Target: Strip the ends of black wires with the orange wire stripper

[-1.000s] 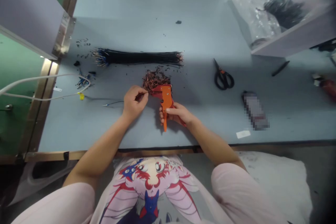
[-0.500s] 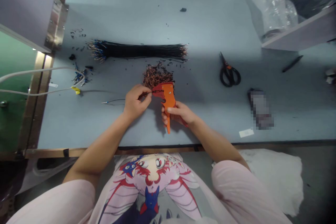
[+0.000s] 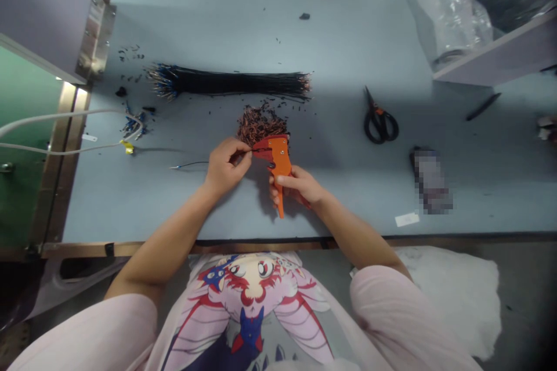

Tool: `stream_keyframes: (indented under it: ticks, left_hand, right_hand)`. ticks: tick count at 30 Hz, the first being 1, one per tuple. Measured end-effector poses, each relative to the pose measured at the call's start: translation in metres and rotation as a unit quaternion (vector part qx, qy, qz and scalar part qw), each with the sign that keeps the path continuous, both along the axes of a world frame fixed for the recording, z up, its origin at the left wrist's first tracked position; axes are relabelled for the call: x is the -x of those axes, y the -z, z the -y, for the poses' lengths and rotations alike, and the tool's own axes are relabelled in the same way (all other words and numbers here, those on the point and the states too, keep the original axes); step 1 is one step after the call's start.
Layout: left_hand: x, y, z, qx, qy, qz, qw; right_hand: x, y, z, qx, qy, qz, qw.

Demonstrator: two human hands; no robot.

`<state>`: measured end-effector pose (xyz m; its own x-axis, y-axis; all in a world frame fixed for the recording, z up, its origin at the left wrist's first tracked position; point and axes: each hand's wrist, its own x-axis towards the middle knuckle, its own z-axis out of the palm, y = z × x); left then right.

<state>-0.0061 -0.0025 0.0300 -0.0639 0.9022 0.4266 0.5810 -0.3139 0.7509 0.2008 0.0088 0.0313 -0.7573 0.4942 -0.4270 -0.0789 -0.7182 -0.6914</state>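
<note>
My right hand (image 3: 300, 185) is wrapped round the handles of an orange and red wire stripper (image 3: 281, 156), its jaws turned to the left. In a pinch, my left hand (image 3: 227, 167) holds a thin black wire (image 3: 191, 164) whose near end is at the red jaws; its other end, with a blue and metal terminal, sticks out to the left. Just beyond the stripper lies a heap of copper strands and black bits (image 3: 260, 123). Behind the heap, a long bundle of black wires (image 3: 235, 84) lies crosswise, blue terminals at its left end and bare copper at its right.
Black-handled scissors (image 3: 380, 126), a blurred-out phone (image 3: 433, 179), a white label (image 3: 407, 219) and a pen (image 3: 484, 106) lie to the right. Loose blue terminals (image 3: 133, 124) and a white cable (image 3: 56, 116) are at left. Plastic bags (image 3: 456, 11) sit at the back right behind a panel.
Almost nothing differs. The view has shifted slightly, and the wire and both hands keep nearly the same places at the wire stripper.
</note>
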Motion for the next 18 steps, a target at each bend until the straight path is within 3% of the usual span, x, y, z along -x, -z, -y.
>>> stream_keyframes:
  ticks: [13, 18]
  left_hand:
    - [-0.0001, -0.0023, 0.0022, -0.016, 0.002, -0.018, 1.0]
    - [-0.0008, -0.0005, 0.0022, -0.014, -0.006, -0.024, 1.0]
  right_hand:
    - [0.0008, -0.0017, 0.0032, -0.104, -0.024, 0.025, 0.994]
    - [0.0052, -0.0025, 0.0073, -0.083, 0.003, 0.018, 0.996]
